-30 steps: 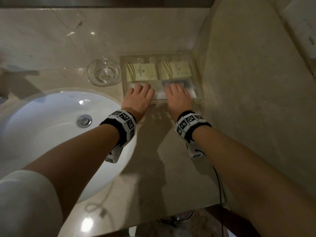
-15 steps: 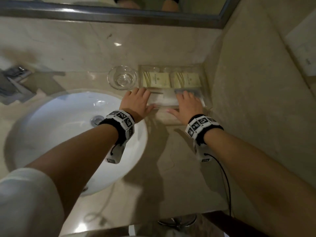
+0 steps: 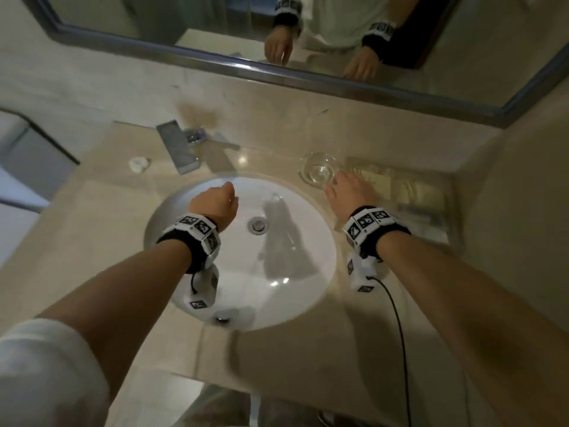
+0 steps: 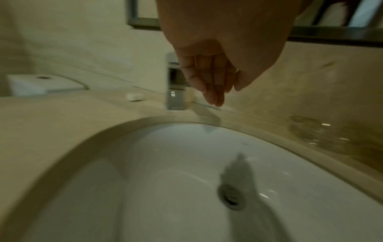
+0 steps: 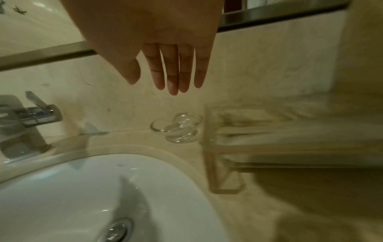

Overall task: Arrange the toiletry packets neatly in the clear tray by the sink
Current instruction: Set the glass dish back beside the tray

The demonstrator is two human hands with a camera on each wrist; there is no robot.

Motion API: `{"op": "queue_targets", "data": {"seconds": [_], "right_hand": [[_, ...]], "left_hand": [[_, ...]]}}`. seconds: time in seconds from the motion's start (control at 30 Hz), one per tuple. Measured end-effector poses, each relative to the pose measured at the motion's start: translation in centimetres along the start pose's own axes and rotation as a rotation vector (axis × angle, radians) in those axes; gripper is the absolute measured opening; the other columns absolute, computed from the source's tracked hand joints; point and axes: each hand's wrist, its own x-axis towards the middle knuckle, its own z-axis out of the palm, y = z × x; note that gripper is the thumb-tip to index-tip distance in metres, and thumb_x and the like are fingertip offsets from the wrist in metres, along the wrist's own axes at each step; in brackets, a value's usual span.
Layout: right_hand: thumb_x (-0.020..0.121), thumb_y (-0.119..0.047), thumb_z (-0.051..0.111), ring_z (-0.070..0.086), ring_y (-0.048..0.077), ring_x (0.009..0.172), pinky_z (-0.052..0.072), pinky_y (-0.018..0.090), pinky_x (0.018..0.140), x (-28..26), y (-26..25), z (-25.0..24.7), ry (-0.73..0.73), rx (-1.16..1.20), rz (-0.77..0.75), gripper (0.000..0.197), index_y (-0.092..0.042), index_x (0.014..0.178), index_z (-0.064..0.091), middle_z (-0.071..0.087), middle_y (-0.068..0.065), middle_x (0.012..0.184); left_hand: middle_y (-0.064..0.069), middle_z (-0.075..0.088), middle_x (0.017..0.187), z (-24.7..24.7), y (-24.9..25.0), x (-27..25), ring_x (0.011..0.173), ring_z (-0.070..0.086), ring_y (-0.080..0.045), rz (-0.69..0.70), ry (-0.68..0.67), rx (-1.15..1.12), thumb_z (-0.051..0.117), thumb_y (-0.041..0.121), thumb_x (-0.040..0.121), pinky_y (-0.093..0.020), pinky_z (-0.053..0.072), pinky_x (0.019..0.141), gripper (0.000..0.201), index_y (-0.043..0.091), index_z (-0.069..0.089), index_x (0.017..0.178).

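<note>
Head view: tray (image 3: 450, 192), packets (image 3: 415, 192), wrist views: empty relaxed hands

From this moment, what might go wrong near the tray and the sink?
1. The right hand is open, close beside the glass bowl; a careless sweep may knock it toward the sink.
2. The clear tray is hard to see on the counter, so an arm could bump it and disturb the packets.

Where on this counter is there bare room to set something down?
Bare stone lies in front of the sink, toward you, and left of the basin short of the small white item. The right corner is crowded: glass bowl and clear tray stand close together, the right hand over them.
</note>
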Motion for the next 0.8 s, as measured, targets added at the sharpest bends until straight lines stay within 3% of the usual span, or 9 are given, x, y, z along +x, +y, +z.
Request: {"op": "queue_targets", "data": {"seconds": [0.07,0.17,0.3,0.4,0.5,0.63,0.8], "right_hand": [[0.096,-0.03,0.041,0.048,0.031,0.121,0.038,0.04,0.102,1.1,-2.1,0.7,0.0,0.043,-0.029,0.037,-0.006,0.123,0.052,0.055,0.014,0.129],[0.095,-0.028,0.043,0.047,0.032,0.121,0.04,0.039,0.097,2.6,-4.4,1.6,-0.017,0.051,-0.023,0.036,-0.005,0.121,0.053,0.055,0.016,0.127],[0.095,-0.027,0.044,0.049,0.033,0.117,0.041,0.04,0.097,4.6,-8.0,2.9,-0.035,0.104,0.001,0.035,-0.004,0.119,0.052,0.055,0.016,0.124],[0.094,-0.026,0.045,0.051,0.035,0.115,0.043,0.042,0.098,6.0,-10.1,3.7,-0.043,0.143,0.035,0.035,-0.005,0.121,0.051,0.057,0.017,0.122],[0.092,-0.027,0.047,0.054,0.036,0.111,0.043,0.046,0.098,7.6,-11.9,4.6,-0.021,0.113,0.075,0.034,-0.007,0.118,0.054,0.06,0.017,0.12],[0.093,-0.028,0.047,0.053,0.033,0.115,0.042,0.04,0.097,9.3,-12.8,5.7,-0.044,0.1,0.143,0.036,-0.008,0.121,0.054,0.058,0.015,0.124],[0.094,-0.022,0.044,0.059,0.037,0.107,0.049,0.037,0.085,10.3,-12.9,7.3,-0.107,0.135,0.148,0.033,-0.002,0.12,0.051,0.06,0.022,0.117]], "left_hand": [[-0.023,0.063,0.107,-0.7,-3.4,-0.4,0.099,0.058,-0.041,-0.085,0.027,-0.02,0.039,0.027,0.096,-0.042,0.046,0.078,0.03,0.003,0.051,0.109],[-0.026,0.061,0.107,-1.7,-7.5,-0.2,0.097,0.058,-0.042,-0.246,0.087,-0.119,0.041,0.025,0.095,-0.044,0.046,0.079,0.029,0.002,0.05,0.11],[-0.023,0.056,0.12,-2.8,-12.7,1.5,0.109,0.054,-0.039,-0.381,0.178,-0.261,0.045,0.021,0.093,-0.044,0.044,0.089,0.032,0.003,0.048,0.119],[-0.023,0.047,0.127,-3.3,-15.5,3.4,0.114,0.048,-0.041,-0.378,0.237,-0.272,0.048,0.016,0.091,-0.049,0.043,0.092,0.035,0.001,0.044,0.122],[-0.023,0.042,0.128,-3.2,-17.6,5.8,0.11,0.048,-0.044,-0.357,0.208,-0.24,0.05,0.014,0.089,-0.052,0.043,0.089,0.038,-0.001,0.04,0.123],[-0.021,0.035,0.137,-2.4,-19.4,8.8,0.12,0.042,-0.043,-0.332,0.091,-0.211,0.048,0.015,0.091,-0.051,0.041,0.095,0.043,0.003,0.036,0.13],[-0.014,0.011,0.156,-0.7,-20.9,11.6,0.136,0.028,-0.039,-0.275,-0.044,-0.161,0.04,0.013,0.094,-0.049,0.034,0.106,0.052,0.017,0.026,0.144]]}}
